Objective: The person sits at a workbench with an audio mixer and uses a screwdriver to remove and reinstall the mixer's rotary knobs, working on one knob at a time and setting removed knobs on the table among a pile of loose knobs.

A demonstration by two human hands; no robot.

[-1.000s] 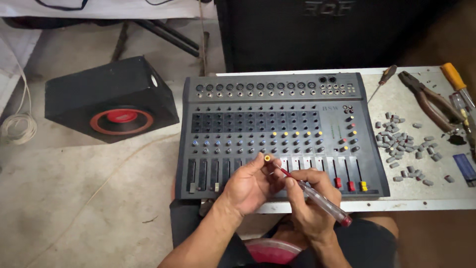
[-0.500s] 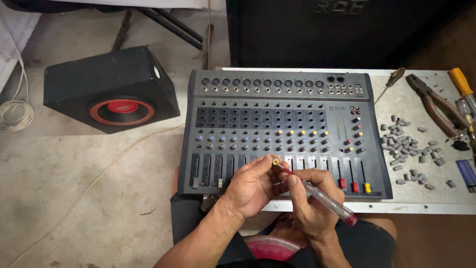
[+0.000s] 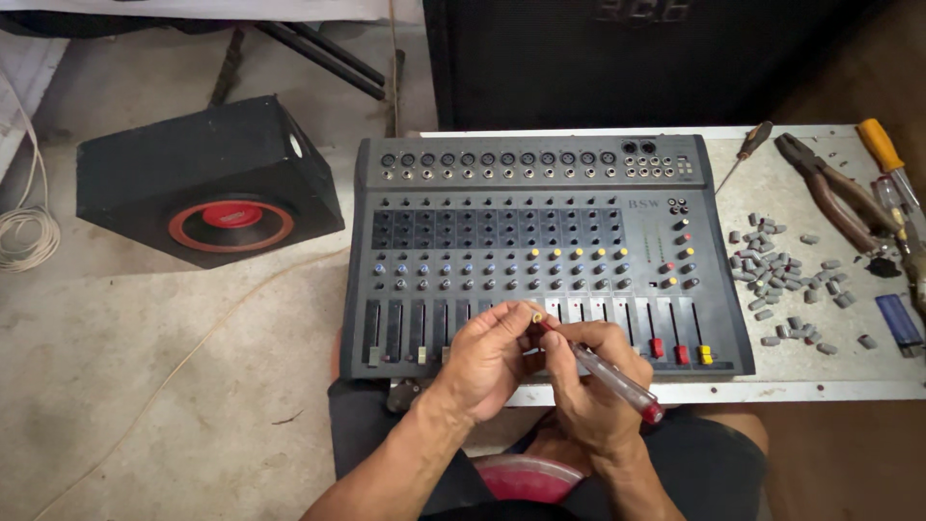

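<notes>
Hands over front edge of grey audio mixer (image 3: 545, 251) on white workbench (image 3: 820, 381). Left hand (image 3: 487, 357) pinches small yellow-tipped knob (image 3: 536, 316); right hand (image 3: 588, 381) grips clear-handled screwdriver (image 3: 603, 371), tip at knob. Loose grey caps (image 3: 781, 280), pliers (image 3: 830, 198) lie right. Black speaker box (image 3: 207, 183) sits on concrete floor (image 3: 145, 386).

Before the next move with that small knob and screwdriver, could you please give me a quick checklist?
1. Left hand pinches the small yellow-topped knob: ok.
2. Right hand grips the clear-handled screwdriver: ok.
3. Screwdriver tip seated on the knob: cannot tell, fingers hide it.
4. Mixer lies flat on the table: ok.
5. Loose grey caps away from the table edge: ok.
6. Pliers clear of both hands: ok.
</notes>
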